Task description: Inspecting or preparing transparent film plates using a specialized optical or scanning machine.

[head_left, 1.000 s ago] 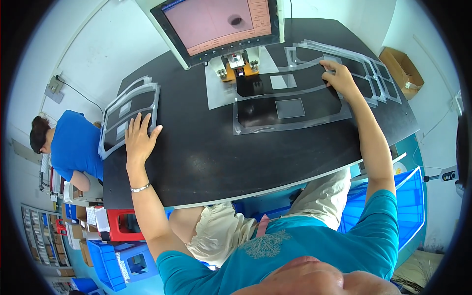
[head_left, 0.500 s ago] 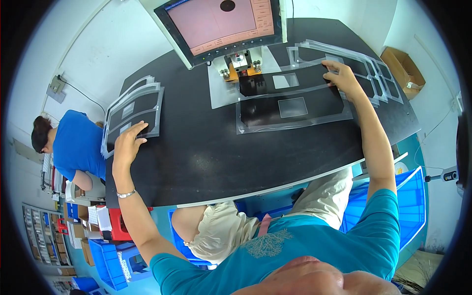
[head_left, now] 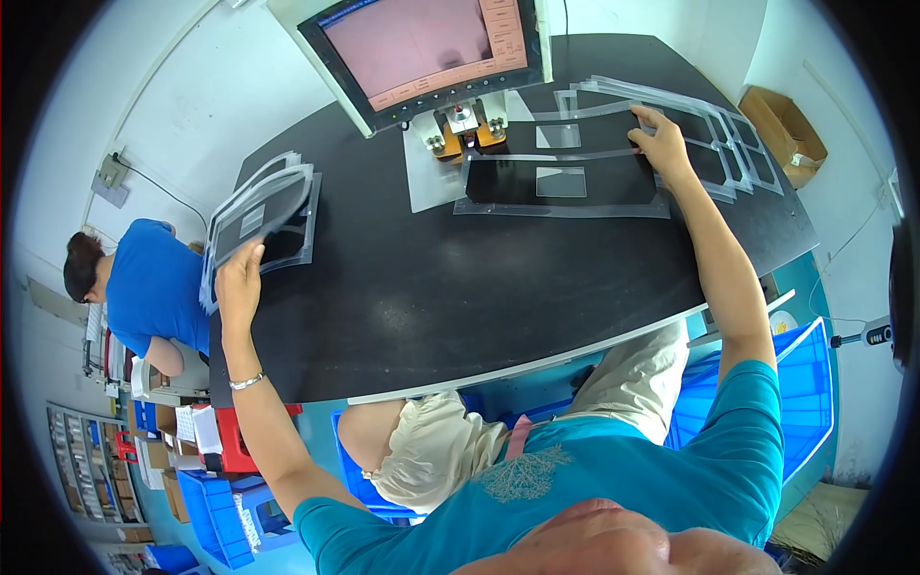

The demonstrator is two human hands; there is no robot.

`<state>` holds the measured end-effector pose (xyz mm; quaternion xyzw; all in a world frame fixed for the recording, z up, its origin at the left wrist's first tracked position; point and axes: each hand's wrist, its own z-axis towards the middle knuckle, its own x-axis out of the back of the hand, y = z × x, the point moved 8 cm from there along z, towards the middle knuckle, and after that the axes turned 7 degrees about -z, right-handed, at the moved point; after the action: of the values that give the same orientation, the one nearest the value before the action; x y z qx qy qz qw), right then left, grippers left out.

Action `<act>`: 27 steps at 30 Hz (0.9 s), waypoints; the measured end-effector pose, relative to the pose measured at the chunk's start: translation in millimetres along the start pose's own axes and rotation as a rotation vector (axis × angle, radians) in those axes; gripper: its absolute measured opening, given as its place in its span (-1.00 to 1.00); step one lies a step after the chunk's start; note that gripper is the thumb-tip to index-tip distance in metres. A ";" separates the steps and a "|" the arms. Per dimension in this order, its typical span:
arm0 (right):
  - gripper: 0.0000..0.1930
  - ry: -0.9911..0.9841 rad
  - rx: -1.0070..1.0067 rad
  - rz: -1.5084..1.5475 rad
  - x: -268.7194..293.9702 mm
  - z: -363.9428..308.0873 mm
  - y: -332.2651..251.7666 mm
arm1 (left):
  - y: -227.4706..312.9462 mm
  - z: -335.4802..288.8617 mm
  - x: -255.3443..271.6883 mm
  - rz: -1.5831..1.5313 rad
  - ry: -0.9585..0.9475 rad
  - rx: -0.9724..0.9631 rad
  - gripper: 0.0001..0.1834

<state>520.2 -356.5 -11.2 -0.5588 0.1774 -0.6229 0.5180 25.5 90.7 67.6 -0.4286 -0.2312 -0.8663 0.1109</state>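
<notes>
Film sheets (head_left: 562,182) on black table (head_left: 460,297); cardboard box (head_left: 788,129) near white wall (head_left: 824,81).

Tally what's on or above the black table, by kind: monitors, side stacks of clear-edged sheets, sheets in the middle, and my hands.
Monitor: 1
Side stacks: 2 (left stack, right stack; sheets overlap too much to count)
Middle sheet: 1
Hands: 2 (left hand, right hand)
Total: 6
</notes>
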 end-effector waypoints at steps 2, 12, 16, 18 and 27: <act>-0.46 -0.005 -0.004 -0.009 -0.7 0.3 -0.4 | 1.0 1.1 9.9 0.025 0.130 0.061 -0.66; -0.48 -0.008 -0.014 0.103 2.8 -7.9 -11.0 | 172.8 20.7 -76.9 0.253 0.098 -0.319 -0.75; -0.46 -0.006 0.016 0.097 2.1 -12.0 -19.2 | 207.9 25.0 -135.1 0.196 0.000 -0.414 -0.79; -0.46 -0.085 0.010 0.043 -3.5 -12.9 -20.3 | 211.4 23.0 -156.2 0.214 -0.039 -0.446 -0.77; -0.42 0.205 0.052 -0.171 15.6 4.9 -2.2 | 208.4 -1.9 -160.9 0.126 -0.052 -0.468 -0.61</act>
<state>526.0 -367.0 0.1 -0.4916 0.1649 -0.7230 0.4565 203.3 -92.1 2.6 -0.4781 0.0003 -0.8765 0.0562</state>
